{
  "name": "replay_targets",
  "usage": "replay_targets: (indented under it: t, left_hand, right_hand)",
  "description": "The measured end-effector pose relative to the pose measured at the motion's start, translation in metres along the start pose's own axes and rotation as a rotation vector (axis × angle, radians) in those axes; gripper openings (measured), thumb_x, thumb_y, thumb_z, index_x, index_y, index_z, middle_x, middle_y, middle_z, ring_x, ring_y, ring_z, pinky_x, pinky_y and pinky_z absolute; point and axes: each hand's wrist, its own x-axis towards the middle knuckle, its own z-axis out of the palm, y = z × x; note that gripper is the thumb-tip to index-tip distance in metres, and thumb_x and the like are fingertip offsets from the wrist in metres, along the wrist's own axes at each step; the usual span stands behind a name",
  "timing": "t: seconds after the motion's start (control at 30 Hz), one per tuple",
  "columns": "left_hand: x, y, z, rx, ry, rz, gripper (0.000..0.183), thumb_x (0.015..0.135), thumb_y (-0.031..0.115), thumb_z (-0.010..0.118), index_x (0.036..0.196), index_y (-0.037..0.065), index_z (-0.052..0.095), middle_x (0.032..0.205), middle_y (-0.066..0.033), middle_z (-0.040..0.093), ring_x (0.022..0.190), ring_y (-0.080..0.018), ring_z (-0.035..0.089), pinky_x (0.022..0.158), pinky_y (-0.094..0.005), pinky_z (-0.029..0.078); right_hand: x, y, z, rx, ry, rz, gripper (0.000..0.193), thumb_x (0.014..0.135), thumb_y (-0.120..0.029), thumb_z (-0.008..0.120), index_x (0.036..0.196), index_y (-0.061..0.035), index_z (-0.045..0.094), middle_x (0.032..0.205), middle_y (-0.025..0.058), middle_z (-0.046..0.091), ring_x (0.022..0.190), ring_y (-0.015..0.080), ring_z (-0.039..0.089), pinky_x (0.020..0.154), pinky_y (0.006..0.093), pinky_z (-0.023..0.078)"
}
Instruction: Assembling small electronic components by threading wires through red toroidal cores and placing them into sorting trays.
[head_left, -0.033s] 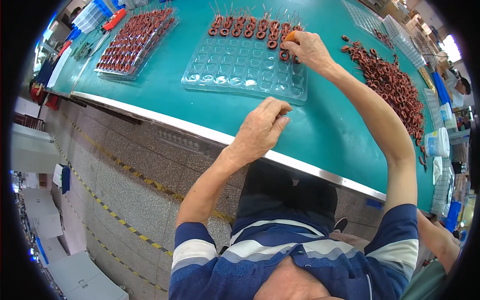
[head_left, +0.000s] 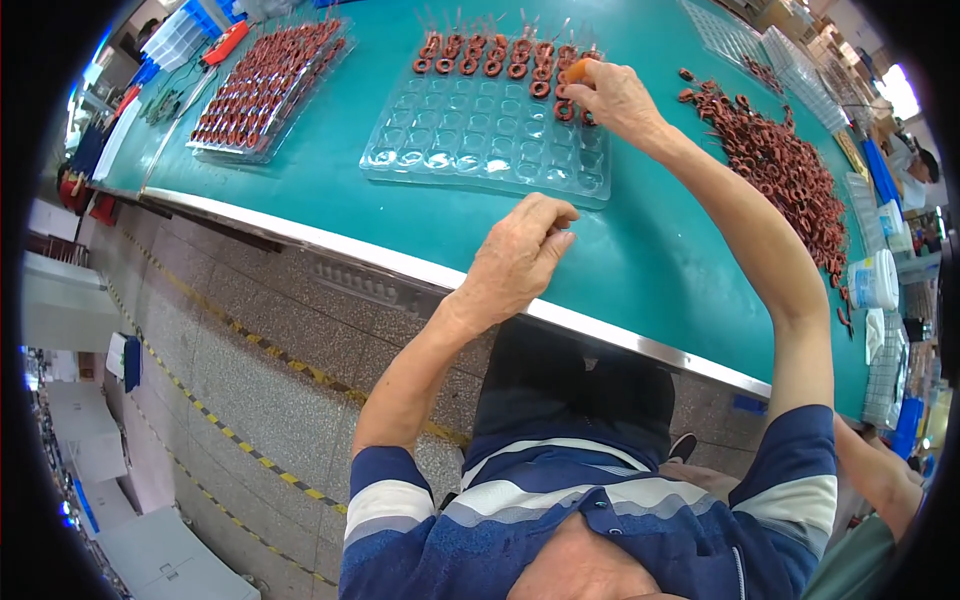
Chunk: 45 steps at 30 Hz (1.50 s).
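Observation:
A clear plastic tray (head_left: pixel 440 140) with round pockets lies on the green table. Reddish-brown wire-wound ring coils (head_left: pixel 492 68) stand in its far rows, thin leads pointing up. Over the tray's right columns, my right hand (head_left: pixel 620 100) is closed in a pinch at a ring coil, with an orange cover on a fingertip. The fingers partly hide the coil. Close to the table's front edge, my left hand (head_left: pixel 520 250) rests with fingers curled in and thumb near the index finger. Nothing shows in it.
On the right lies a big heap of loose ring coils (head_left: pixel 785 165). A filled coil tray (head_left: pixel 255 95) sits at the left. Beyond the heap are empty clear trays (head_left: pixel 800 75) and a white tub (head_left: pixel 873 280). Another person's arm (head_left: pixel 880 470) shows at lower right.

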Motion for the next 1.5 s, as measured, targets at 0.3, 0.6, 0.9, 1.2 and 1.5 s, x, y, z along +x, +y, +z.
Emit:
replay_targets:
  t: [0.3,0.6,0.9,1.2,1.5]
  left_hand:
    - [-0.002,-0.002,-0.002,-0.107,0.04,-0.13,0.015,0.088,0.003,0.059,0.103,0.0,0.059,0.091,-0.0087,0.061,0.079,-0.0161,0.06,0.072,-0.0281,0.049]
    - [0.0,0.004,0.004,0.029,0.002,-0.106,0.014,0.088,0.005,0.06,0.101,0.0,0.059,0.09,-0.0076,0.061,0.079,-0.0153,0.059,0.072,-0.0274,0.048]
    - [-0.002,-0.001,0.006,0.08,0.016,-0.113,0.013,0.089,0.006,0.059,0.101,0.0,0.06,0.089,-0.0068,0.061,0.077,-0.0144,0.058,0.071,-0.0273,0.048]
    - [0.012,0.008,0.026,-0.073,-0.005,-0.135,0.016,0.092,0.009,0.056,0.105,-0.001,0.058,0.091,-0.0074,0.061,0.076,-0.0136,0.06,0.068,-0.0262,0.047]
    - [0.059,0.067,0.092,-0.928,-0.281,-0.364,0.038,0.101,0.031,0.043,0.122,-0.001,0.045,0.094,-0.0133,0.059,0.07,-0.0196,0.061,0.063,-0.0293,0.049]
  right_hand:
    - [-0.075,0.04,-0.09,-0.391,0.164,-0.188,0.023,0.088,-0.022,0.059,0.102,-0.0031,0.062,0.096,0.0155,0.065,0.089,0.0327,0.063,0.077,0.0423,0.049]
    - [-0.192,0.135,-0.163,-0.676,-0.076,0.072,0.03,0.088,-0.018,0.059,0.114,-0.0024,0.053,0.105,0.0185,0.057,0.1,0.0351,0.057,0.084,0.0438,0.049]
    - [-0.183,0.146,-0.17,-0.438,0.218,0.058,0.017,0.092,-0.016,0.056,0.096,-0.0008,0.062,0.08,0.0156,0.066,0.074,0.0302,0.065,0.066,0.0388,0.05]
    - [-0.19,0.104,-0.185,0.017,0.464,0.217,0.021,0.094,-0.016,0.057,0.107,-0.0014,0.065,0.087,0.0088,0.069,0.074,0.0142,0.066,0.065,0.0264,0.053]
    - [-0.173,-0.004,-0.1,0.214,0.39,-0.108,0.016,0.083,-0.011,0.067,0.097,-0.0014,0.066,0.085,0.015,0.068,0.079,0.0289,0.067,0.069,0.0348,0.054]
